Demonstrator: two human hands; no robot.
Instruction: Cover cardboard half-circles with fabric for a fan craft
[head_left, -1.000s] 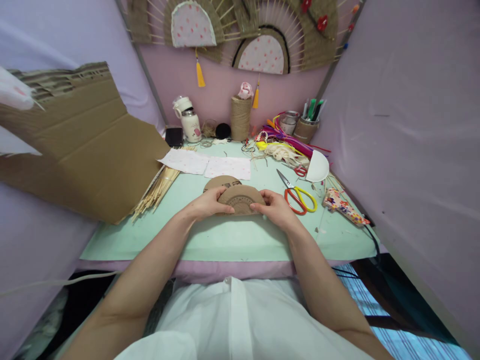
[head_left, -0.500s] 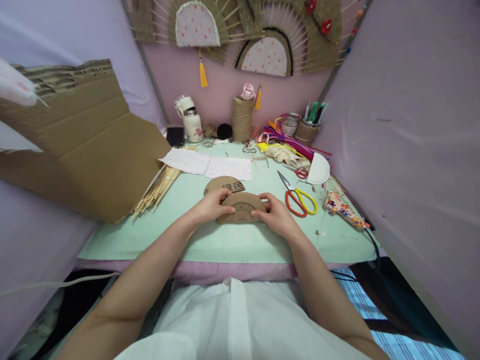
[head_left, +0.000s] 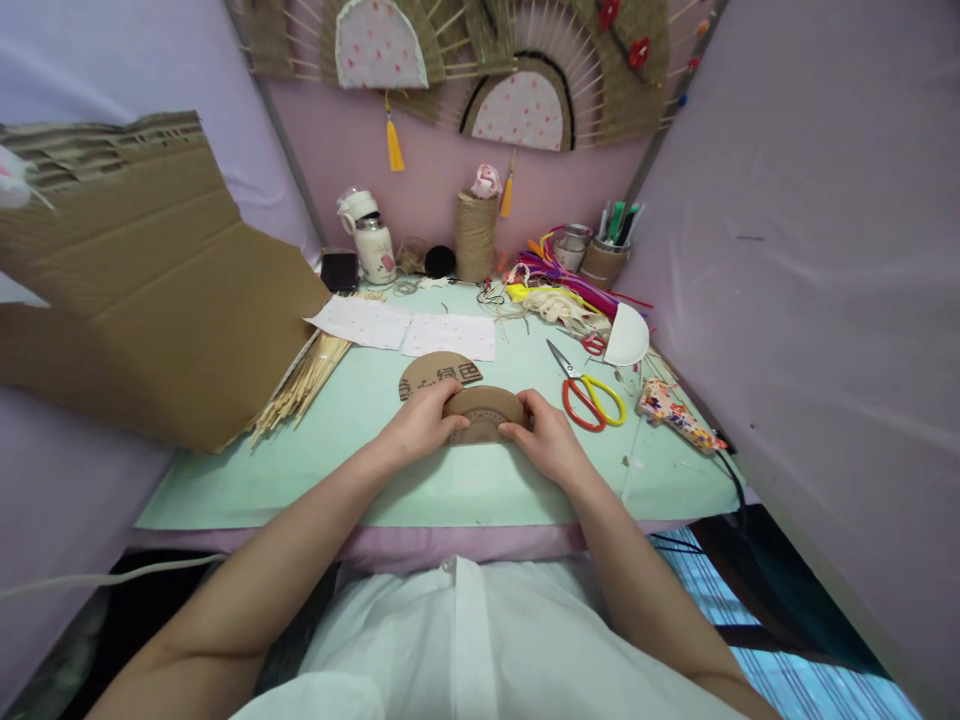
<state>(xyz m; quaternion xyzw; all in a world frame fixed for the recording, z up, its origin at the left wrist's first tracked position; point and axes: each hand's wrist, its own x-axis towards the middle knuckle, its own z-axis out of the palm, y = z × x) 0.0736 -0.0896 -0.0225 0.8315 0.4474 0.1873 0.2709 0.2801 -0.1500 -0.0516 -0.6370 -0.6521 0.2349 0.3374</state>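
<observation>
Left hand (head_left: 421, 424) and right hand (head_left: 553, 436), fingers gripping opposite ends of a cardboard half-disc (head_left: 486, 408), printed cardboard piece (head_left: 441, 370) just behind, red-and-yellow-handled scissors (head_left: 576, 376) nearby, mint-green tabletop (head_left: 457, 492)

Some fingers of the left hand (head_left: 421, 424) and right hand (head_left: 553, 438) are hidden behind the brown half-round cardboard piece (head_left: 486, 412). The brown corrugated cardboard sheet (head_left: 165, 290) is cut off at nine o'clock, the brown red-flowered fan (head_left: 646, 98) at one.
</observation>
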